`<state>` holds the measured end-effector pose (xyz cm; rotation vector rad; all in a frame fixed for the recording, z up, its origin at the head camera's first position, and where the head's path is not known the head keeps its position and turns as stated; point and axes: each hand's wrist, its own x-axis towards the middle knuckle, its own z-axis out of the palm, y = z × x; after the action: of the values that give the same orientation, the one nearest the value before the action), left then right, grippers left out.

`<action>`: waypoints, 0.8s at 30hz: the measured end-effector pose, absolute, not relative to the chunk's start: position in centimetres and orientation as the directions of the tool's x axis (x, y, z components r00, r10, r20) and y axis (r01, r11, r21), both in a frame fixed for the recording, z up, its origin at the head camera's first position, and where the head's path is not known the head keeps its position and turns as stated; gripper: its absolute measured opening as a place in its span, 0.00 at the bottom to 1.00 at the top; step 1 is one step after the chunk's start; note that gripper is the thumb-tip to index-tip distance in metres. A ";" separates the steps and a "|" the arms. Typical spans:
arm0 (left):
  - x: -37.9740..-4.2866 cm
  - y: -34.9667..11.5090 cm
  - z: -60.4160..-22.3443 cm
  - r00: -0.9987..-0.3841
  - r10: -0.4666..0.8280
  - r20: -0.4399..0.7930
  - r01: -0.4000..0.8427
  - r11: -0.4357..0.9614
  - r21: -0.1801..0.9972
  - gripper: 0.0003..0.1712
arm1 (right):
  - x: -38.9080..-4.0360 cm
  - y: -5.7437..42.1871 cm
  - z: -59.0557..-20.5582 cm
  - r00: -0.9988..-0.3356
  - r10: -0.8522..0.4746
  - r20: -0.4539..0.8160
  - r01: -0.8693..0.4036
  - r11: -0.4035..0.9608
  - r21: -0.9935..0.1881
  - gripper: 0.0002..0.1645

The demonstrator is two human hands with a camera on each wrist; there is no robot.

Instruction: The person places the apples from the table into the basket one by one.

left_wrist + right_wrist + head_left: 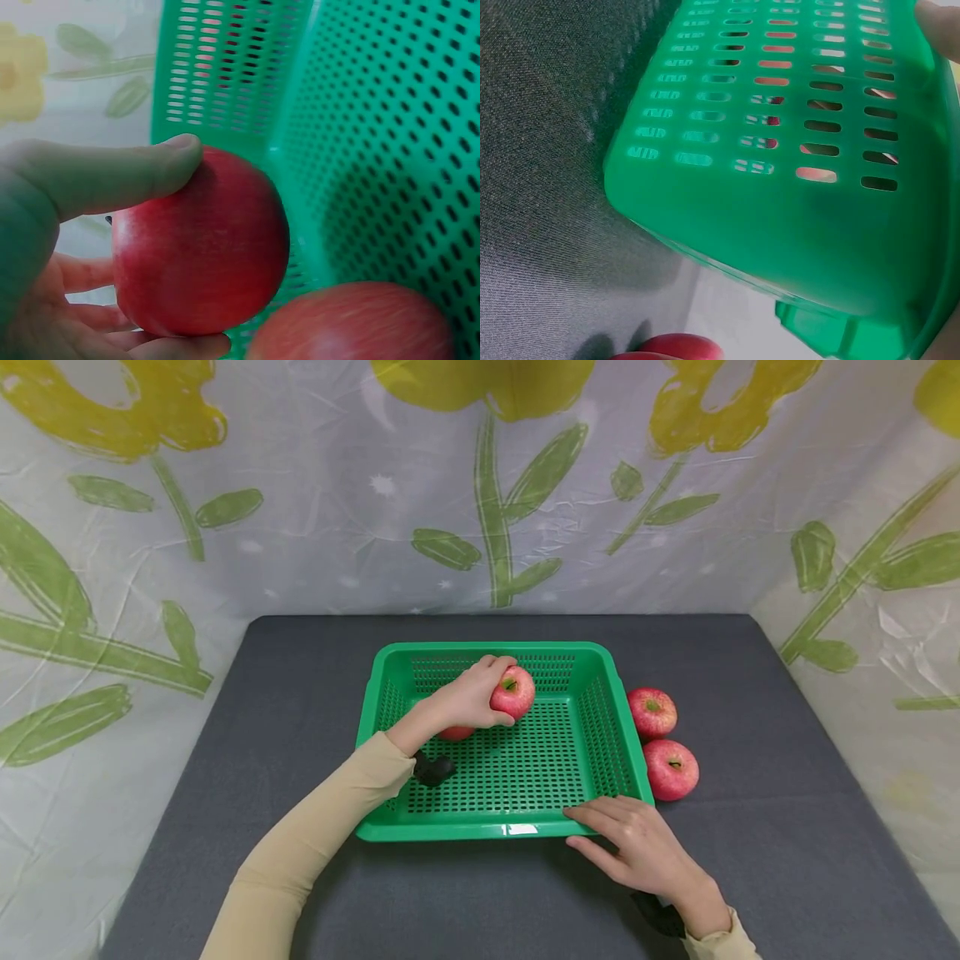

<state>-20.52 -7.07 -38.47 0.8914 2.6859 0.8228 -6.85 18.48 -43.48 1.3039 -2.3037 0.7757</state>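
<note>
My left hand point(474, 693) holds a red apple point(513, 692) above the floor of a green plastic basket point(525, 827). In the left wrist view the thumb point(142, 169) lies over one side of that apple point(202, 247) and the fingers curl under the other. A second apple point(456, 733) sits inside the basket, partly hidden by the left wrist. My right hand point(637, 843) rests on the basket's near right rim with its fingers extended. From the right wrist, the slotted basket wall point(765, 202) fills most of the view.
Two more apples, one point(652, 712) behind the other point(671, 769), lie on the dark grey tabletop point(750, 827) against the basket's right side. Behind the table hangs a pale curtain point(322, 527) printed with yellow flowers and green leaves.
</note>
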 end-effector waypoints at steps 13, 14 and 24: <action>-21.0 -5.8 -40.6 -0.781 0.608 -0.139 0.478 0.727 0.493 0.46 | -6.8 18.5 -43.4 -0.500 -0.651 0.571 -0.864 0.422 -0.274 0.20; -21.0 -5.7 -40.6 -0.779 0.611 -0.143 0.478 0.726 0.494 0.46 | -6.8 18.6 -43.5 -0.500 -0.651 0.571 -0.863 0.424 -0.273 0.20; -21.2 -5.2 -41.5 -0.761 0.614 -0.212 0.467 0.743 0.479 0.48 | -6.8 18.5 -43.5 -0.497 -0.650 0.576 -0.866 0.420 -0.272 0.17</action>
<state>-21.21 -5.20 -41.49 0.8327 2.5868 0.5744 -6.78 18.53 -43.53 1.2949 -2.2970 0.7742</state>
